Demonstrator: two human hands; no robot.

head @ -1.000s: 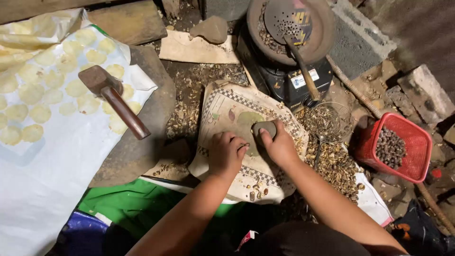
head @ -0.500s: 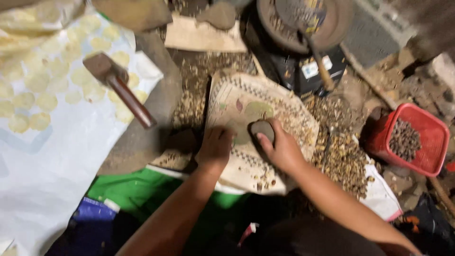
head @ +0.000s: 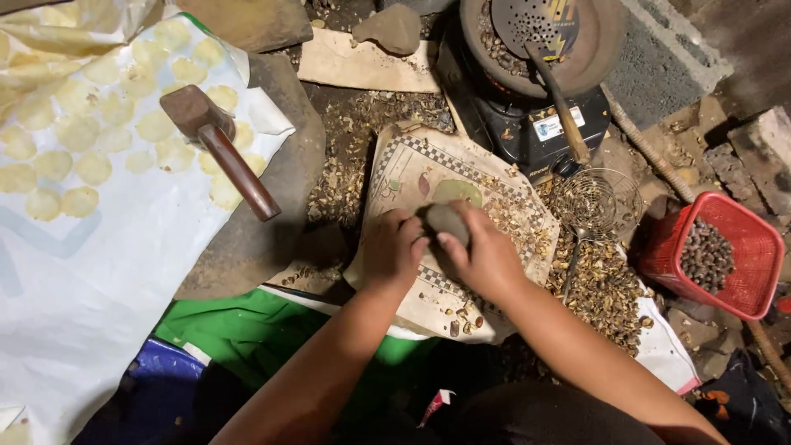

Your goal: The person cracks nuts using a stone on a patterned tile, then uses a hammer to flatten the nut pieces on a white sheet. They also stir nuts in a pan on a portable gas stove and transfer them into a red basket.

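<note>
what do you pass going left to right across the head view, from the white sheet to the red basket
white sheet with pale discs → wooden mallet → left hand → grey stone → right hand → wire skimmer → red basket of nuts

A smooth, matt grey stone (head: 447, 222) is held over a printed woven sack (head: 412, 169) with a dull, creased surface. The mallet (head: 216, 148) is made of dark wood, with a polished handle. The basket (head: 746, 247) is of glossy red plastic, and the skimmer (head: 595, 202) is of thin metal wire.
</note>
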